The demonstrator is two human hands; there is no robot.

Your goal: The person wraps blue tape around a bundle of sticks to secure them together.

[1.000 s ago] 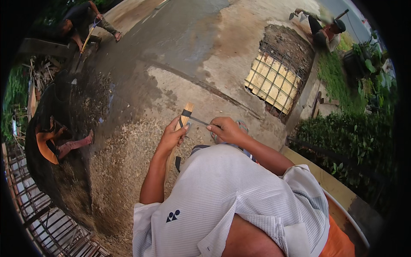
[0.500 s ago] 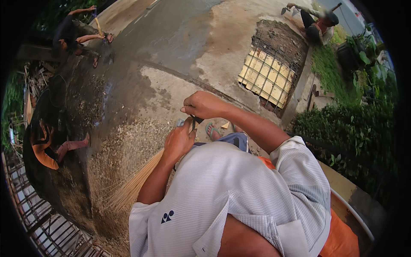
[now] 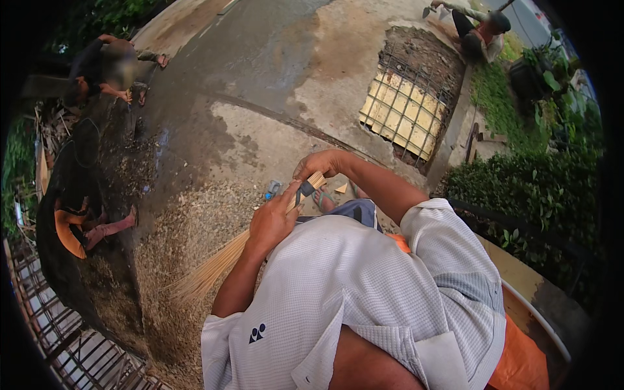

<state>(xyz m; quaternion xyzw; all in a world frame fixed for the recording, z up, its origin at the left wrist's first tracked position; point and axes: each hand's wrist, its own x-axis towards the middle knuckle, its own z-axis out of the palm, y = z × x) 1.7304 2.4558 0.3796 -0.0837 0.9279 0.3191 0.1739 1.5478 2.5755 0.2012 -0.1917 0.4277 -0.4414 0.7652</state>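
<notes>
A stick broom [image 3: 218, 263], a bundle of thin tan sticks, slants across the front of me, its loose ends fanning out to the lower left. My left hand [image 3: 272, 222] is closed round the bundle below its bound end. Around that end runs a dark band [image 3: 304, 189], with the cut stick tips showing just above it. My right hand [image 3: 320, 164] is curled against the bound end, its fingers at the band and partly hidden behind the sticks.
Gravel [image 3: 195, 221] covers ground on the left, with wet concrete [image 3: 266, 58] beyond. A pit with a rebar grid [image 3: 406, 110] lies ahead right. Two people [image 3: 104, 71] [image 3: 71, 227] work at left, another [image 3: 481, 36] crouches far right. A hedge [image 3: 520, 201] borders the right.
My right hand has come down and round to the bundle's end, and the broom's bound top has tilted into view. The person at far left has bent lower.
</notes>
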